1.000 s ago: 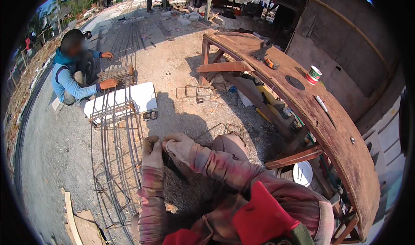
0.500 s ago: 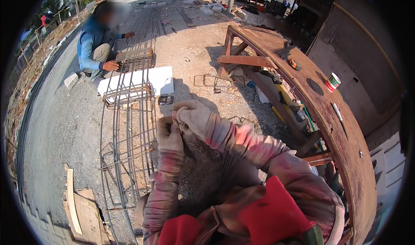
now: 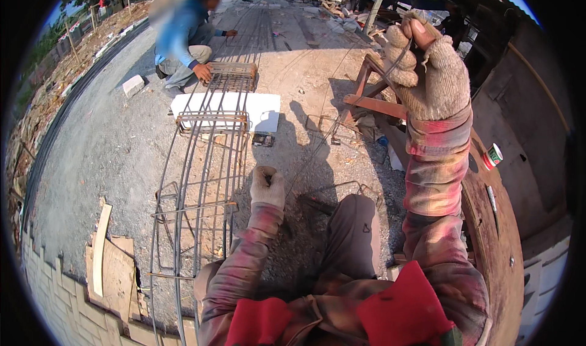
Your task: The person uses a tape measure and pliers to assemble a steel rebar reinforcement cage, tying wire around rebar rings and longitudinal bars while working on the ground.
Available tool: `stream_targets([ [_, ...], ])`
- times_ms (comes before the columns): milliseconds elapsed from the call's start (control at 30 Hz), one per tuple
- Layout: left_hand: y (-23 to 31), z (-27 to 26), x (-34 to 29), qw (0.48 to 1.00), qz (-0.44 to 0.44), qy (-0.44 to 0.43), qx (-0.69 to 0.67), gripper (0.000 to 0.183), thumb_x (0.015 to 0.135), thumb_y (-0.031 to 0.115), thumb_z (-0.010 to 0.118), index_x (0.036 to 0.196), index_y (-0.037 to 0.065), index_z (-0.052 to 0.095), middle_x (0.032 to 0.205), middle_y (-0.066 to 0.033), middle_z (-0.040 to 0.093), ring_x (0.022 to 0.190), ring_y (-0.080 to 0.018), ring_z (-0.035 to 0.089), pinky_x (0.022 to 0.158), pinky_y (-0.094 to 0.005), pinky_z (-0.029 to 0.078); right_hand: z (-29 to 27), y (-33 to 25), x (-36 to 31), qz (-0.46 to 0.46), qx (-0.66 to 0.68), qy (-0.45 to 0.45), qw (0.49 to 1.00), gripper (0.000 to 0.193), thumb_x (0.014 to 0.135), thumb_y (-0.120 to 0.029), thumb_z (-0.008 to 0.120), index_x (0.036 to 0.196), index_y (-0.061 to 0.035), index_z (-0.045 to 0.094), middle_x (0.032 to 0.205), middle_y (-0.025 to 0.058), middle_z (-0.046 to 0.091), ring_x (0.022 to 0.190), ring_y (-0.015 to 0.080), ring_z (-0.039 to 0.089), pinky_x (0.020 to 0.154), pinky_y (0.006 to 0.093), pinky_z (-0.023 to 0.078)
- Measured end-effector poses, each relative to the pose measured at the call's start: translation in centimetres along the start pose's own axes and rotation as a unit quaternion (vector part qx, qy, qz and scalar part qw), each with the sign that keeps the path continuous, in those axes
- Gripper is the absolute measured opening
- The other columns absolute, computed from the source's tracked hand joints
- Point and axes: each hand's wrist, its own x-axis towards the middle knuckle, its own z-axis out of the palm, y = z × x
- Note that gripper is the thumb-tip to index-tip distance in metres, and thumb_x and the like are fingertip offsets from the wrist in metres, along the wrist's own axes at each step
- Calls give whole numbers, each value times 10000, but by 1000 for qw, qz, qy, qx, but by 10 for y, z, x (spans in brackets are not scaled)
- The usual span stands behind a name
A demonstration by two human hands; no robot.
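Note:
My right hand point(image 3: 427, 71), in a worn knitted glove with the thumb tip bare, is raised high at the right. Its fingers are closed in a pinch on a thin dark wire point(image 3: 386, 76). That wire slants down and left toward my left hand point(image 3: 267, 186), a gloved fist held low above the gravel. The wire's end at the left fist is hard to make out. Beside the left fist lies a long rebar cage point(image 3: 198, 187) of thin bars and bent stirrups, with neither hand touching it.
Across the cage a co-worker point(image 3: 183, 35) crouches, one hand on stacked stirrups point(image 3: 231, 74). A white board point(image 3: 265, 111) lies under the bars, near a small dark box point(image 3: 263, 140). At the right stands a wooden table point(image 3: 488, 224) with a cup point(image 3: 492, 157) and a marker-like stick point(image 3: 492, 205).
My hands were together over the cage's right side. Now the right has swung up and right, drawing the wire out, while the left stays low. My view has shifted left.

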Motion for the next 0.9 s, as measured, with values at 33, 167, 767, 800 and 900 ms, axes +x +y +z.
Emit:
stream_targets([
  [33, 5, -3, 0, 1000, 0, 1, -5, 89, 787, 75, 584, 839, 58, 514, 697, 2, 482, 628, -87, 430, 575, -259, 399, -8, -2, 5, 10, -40, -9, 999, 160, 898, -172, 532, 951, -22, 549, 794, 75, 534, 616, 111, 468, 472, 228, 368],
  [167, 11, 5, 6, 997, 66, 1, -35, 139, 815, 95, 620, 827, 85, 482, 660, 19, 465, 535, -66, 431, 475, -227, 360, -42, -40, 20, -45, -117, -42, 991, 153, 903, -172, 510, 968, -35, 530, 835, 63, 523, 694, 157, 485, 631, 296, 412],
  [767, -38, 35, 19, 878, -186, 149, -414, 144, 869, 176, 615, 793, 126, 503, 599, 7, 463, 439, -99, 401, 452, -275, 413, -56, -24, -16, -84, -198, 41, 976, 164, 931, -231, 502, 959, -70, 483, 715, -9, 416, 585, 98, 395, 534, 256, 362],
  [800, -63, 24, 19, 848, -189, 154, -470, 205, 887, 177, 588, 713, 127, 494, 558, 8, 432, 437, -96, 395, 463, -274, 414, -50, -4, -20, -55, -219, 61, 972, 176, 928, -234, 508, 956, -62, 484, 725, 0, 439, 594, 105, 416, 535, 261, 373],
  [900, -148, -2, -19, 923, -301, 30, -239, 114, 841, 135, 596, 916, 63, 550, 792, -128, 632, 676, -254, 619, 654, -370, 523, -52, 60, -28, -8, -378, -50, 925, 168, 906, -198, 519, 914, -34, 488, 741, 33, 484, 627, 151, 486, 550, 300, 408],
])
